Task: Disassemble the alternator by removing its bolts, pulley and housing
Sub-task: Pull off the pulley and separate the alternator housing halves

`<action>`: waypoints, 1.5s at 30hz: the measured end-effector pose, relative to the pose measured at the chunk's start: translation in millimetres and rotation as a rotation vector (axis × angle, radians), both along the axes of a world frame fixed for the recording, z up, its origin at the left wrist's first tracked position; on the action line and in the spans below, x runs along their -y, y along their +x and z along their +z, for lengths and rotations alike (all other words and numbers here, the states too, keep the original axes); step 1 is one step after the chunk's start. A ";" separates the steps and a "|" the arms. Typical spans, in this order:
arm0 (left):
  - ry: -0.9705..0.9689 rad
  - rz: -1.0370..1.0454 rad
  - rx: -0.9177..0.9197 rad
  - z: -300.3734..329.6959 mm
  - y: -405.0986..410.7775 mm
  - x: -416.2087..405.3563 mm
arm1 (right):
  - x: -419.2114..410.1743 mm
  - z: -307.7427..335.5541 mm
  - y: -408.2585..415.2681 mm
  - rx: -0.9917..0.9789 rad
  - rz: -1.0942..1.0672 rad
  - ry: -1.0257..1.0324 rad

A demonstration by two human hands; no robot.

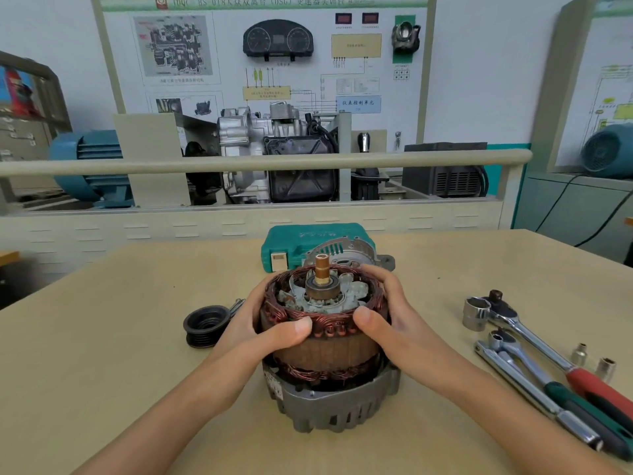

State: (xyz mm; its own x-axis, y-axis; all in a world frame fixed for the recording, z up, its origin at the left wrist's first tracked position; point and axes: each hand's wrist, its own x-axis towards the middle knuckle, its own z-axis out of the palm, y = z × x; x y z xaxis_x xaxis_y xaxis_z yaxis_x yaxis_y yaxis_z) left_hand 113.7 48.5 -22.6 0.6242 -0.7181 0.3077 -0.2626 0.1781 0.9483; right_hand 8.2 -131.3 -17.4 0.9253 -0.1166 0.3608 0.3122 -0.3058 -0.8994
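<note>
On the bench [102,337], left hand [260,323] at 9 o'clock and right hand [383,317] at 3 o'clock grip the stator [325,341]; lift evenly, straight off the lower housing [335,406].

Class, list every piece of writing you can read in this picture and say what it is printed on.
"DSG": green header strip of the training board; the characters around it are blurred.
"仪表控制单元": blue label on the board.
Green tool case: raised lettering, unreadable.
Alternator housing sticker: unreadable.
</note>
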 end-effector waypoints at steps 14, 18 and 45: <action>0.141 -0.193 0.062 9.7 8.8 -13.0 | 6.1 -11.5 1.2 0.005 -0.083 0.086; 0.180 -0.225 0.134 12.5 10.4 -16.4 | 6.7 -14.3 1.9 0.009 -0.078 0.116; 0.097 -0.109 0.138 2.5 -21.6 -28.5 | -15.2 -10.2 -24.0 0.075 0.095 0.125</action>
State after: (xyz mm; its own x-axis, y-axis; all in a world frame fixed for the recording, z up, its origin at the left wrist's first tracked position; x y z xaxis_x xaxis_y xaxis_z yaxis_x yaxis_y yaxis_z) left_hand 92.1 77.0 -20.1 0.4980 -0.8095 0.3110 -0.3754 0.1220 0.9188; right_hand -15.8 -116.1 -27.5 0.9052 -0.0782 0.4178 0.4024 -0.1593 -0.9015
